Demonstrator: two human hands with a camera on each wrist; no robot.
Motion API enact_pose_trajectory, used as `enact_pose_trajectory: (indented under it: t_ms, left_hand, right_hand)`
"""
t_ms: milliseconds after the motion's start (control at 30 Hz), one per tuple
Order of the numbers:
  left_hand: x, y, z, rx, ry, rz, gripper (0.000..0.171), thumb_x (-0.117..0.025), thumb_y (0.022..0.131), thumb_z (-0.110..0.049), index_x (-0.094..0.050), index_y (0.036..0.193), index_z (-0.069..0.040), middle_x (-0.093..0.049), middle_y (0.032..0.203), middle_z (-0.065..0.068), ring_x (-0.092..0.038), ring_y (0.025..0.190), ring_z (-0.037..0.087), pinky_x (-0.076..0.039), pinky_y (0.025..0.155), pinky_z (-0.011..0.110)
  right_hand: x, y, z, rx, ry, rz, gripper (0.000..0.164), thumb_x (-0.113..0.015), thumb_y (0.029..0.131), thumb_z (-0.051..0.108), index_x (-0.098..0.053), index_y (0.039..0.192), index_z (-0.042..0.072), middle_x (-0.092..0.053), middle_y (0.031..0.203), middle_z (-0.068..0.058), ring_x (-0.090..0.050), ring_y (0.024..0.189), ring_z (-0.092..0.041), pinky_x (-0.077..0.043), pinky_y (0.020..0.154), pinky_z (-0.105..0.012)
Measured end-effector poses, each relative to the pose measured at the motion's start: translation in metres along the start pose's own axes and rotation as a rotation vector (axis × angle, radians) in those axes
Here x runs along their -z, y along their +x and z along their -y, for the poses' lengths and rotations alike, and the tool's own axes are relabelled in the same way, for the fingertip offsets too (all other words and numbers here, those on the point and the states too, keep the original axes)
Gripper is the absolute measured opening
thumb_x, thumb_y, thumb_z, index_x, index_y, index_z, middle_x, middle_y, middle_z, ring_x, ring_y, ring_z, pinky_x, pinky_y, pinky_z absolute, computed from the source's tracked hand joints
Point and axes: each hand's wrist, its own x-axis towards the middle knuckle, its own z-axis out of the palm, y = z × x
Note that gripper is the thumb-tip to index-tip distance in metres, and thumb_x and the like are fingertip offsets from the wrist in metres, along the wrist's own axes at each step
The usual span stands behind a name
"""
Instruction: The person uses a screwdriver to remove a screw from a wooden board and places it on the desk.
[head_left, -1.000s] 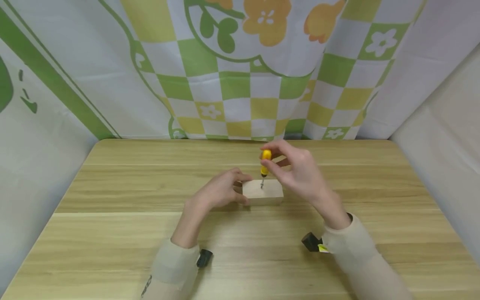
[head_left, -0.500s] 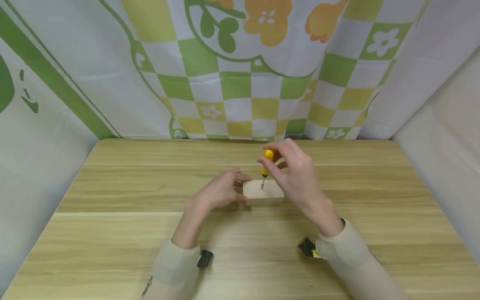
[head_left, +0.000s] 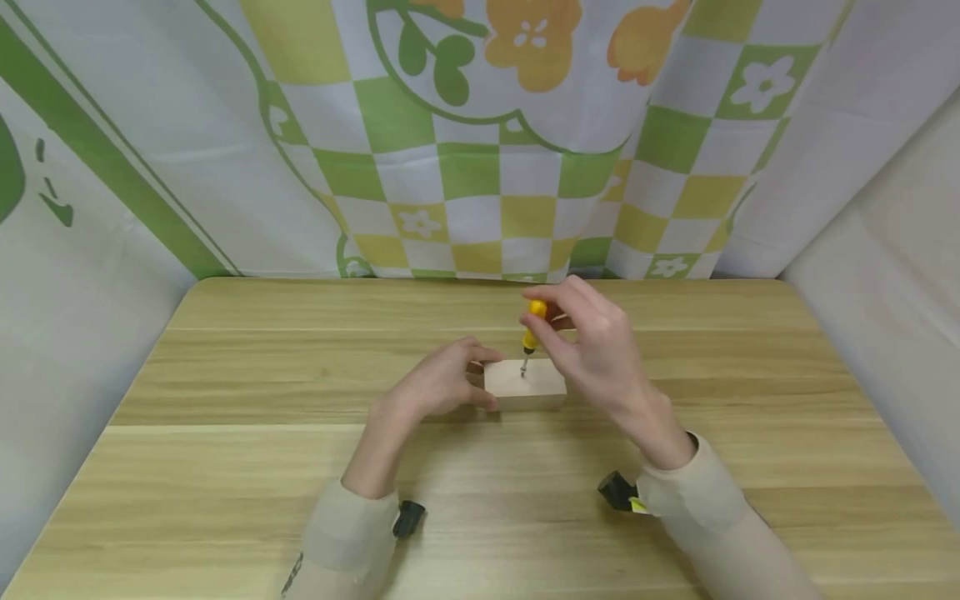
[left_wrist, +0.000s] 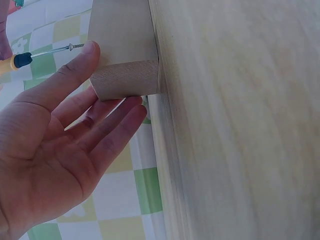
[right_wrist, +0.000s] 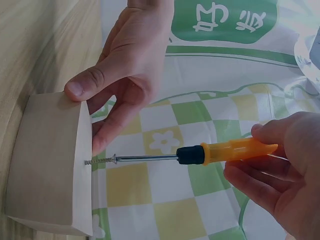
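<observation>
A pale wooden block (head_left: 543, 385) lies on the table near its middle. My left hand (head_left: 435, 379) grips the block's left end, thumb on the near side and fingers on the far side. A screw (right_wrist: 100, 161) stands in the block's top face, much of its thread showing above the wood. My right hand (head_left: 603, 350) pinches the yellow handle of a screwdriver (right_wrist: 230, 151) between thumb and fingers, above the block. The screwdriver's metal shaft meets the screw head, roughly in line with it in the right wrist view. In the left wrist view the screw (left_wrist: 76, 46) shows beyond my thumb.
The wood-grain table (head_left: 247, 500) spreads around the block. A checked, flowered curtain (head_left: 472, 175) hangs along the table's far edge, with white cloth at both sides. Black wrist cameras (head_left: 408, 518) stick out from both sleeves.
My right hand has shifted slightly and its fingers have changed position around the screwdriver handle. The block and my left hand have stayed in place.
</observation>
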Motion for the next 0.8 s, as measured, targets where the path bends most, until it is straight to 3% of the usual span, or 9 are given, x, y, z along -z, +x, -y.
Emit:
enact_pose_trajectory:
  t_ms: [333,800]
  left_hand:
    - [-0.0003,-0.0017,-0.0002,0.01,-0.024,-0.008,0.064,-0.087,0.076,-0.018,-0.063,0.135,-0.013,-0.063,0.122,0.0,-0.061,0.122,0.023,-0.047,0.105,0.04]
    - [-0.0003,-0.0008,-0.0024,0.019,-0.007,-0.001,0.064,-0.087,0.076,-0.018,-0.063,0.135,-0.012,-0.062,0.123,0.001,-0.061,0.121,0.023,-0.048,0.104,0.04]
  right_hand:
    - [0.0025,0.0011,0.0065,-0.061,0.03,0.08,0.033,-0.072,0.087,-0.002,-0.065,0.119,-0.001,-0.068,0.096,-0.01,-0.071,0.086,-0.02,-0.06,0.07,-0.024]
    - [0.0003,-0.0016,0.0055,-0.094,-0.092,0.008,0.024,-0.076,0.087,0.009,-0.068,0.109,0.003,-0.064,0.092,-0.008,-0.066,0.079,-0.015,-0.058,0.064,-0.021]
